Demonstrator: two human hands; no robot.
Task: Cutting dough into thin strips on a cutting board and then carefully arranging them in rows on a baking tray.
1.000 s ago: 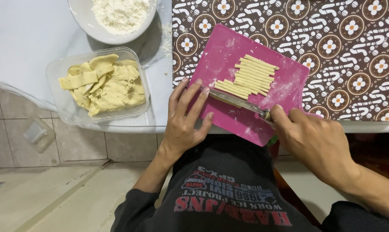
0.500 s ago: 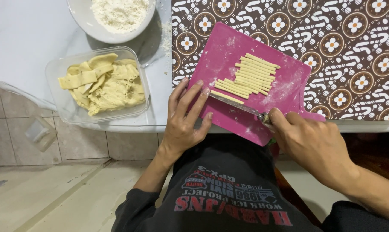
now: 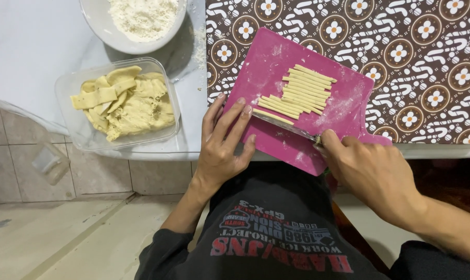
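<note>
1. I see the knife (image 3: 289,126) lying low across the near part of the pink cutting board (image 3: 276,67), its blade running from just beside the left fingertips toward the right hand; the blade sits along the nearest dough strip (image 3: 273,116).
2. My right hand (image 3: 372,173) is clenched around the knife handle at the board's near right edge; the handle itself is mostly hidden under the fingers.
3. My left hand (image 3: 225,140) lies flat and released, fingers spread, fingertips pressing the near left edge of the board; it grasps nothing.
4. The dough strips (image 3: 302,91) lie side by side in a slanted row at the middle of the board, pale yellow, touching one another; flour dusts the board around them.
5. The board rests tilted on the tabletop (image 3: 27,46), partly over a brown patterned cloth (image 3: 427,62) with white flowers, and its near corner overhangs the edge.
6. To the left, well apart from the board, a clear plastic tub (image 3: 69,93) holds flat dough pieces (image 3: 126,101); beyond it stands a bowl (image 3: 102,31) of flour (image 3: 141,15).
7. Below, I see a dark printed shirt (image 3: 276,243) and the tiled floor (image 3: 53,228).
</note>
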